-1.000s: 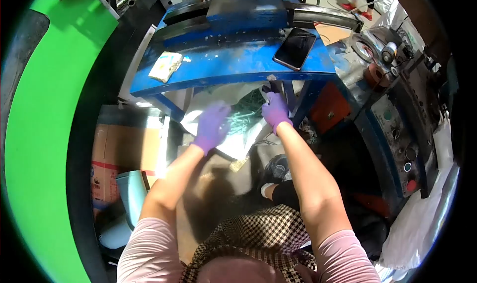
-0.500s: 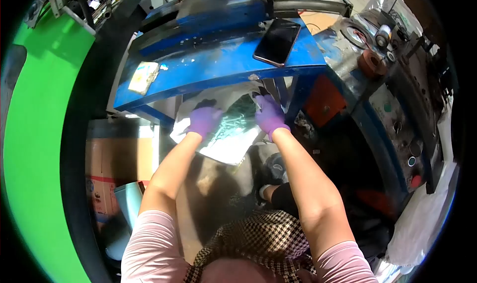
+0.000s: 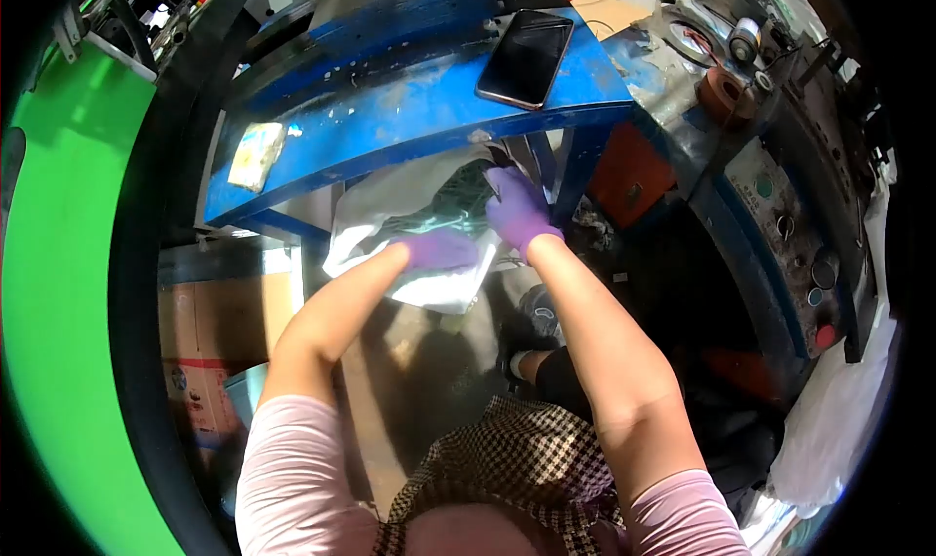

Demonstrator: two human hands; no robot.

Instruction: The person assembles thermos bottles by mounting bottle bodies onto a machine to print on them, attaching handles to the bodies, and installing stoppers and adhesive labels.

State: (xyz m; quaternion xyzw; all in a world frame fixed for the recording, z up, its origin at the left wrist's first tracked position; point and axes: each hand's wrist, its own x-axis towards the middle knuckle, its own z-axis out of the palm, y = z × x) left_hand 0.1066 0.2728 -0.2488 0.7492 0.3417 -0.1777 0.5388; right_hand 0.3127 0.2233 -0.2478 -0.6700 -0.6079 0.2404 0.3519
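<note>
- Looking down at a white plastic bag point(image 3: 375, 205), lying low beneath the middle of the front edge of the worktop point(image 3: 380, 122), with thin green pieces point(image 3: 453, 205) showing in it.
- Reaching across the bag's near part with the left hand point(image 3: 444, 252), gloved in purple, blurred; cannot tell whether open or closed there, or gripping anything.
- Over to the right hand point(image 3: 517, 205), also in purple: fingers bent at the bag's right side, below the right half of that front edge. Cannot tell whether gripping the plastic or only touching.
- Now for the key relation: finding the green pieces just beyond the left hand, towards the worktop, and directly left of the right fingers. Close to both hands, with the left across their near side and the right beside their far-right end.
- Reading the long axis of the green heap as slanting, from near left up to far right, pointing towards the right fingers; tapering the other way, with the bag's near end towards the person's feet.
- Up on the worktop, spotting a dark phone point(image 3: 526, 59) by the right end, tilted a little off square to the front edge, and a small pale packet point(image 3: 256, 156) near the front left corner.
- Down at left, noting a cardboard box point(image 3: 234, 312).
</note>
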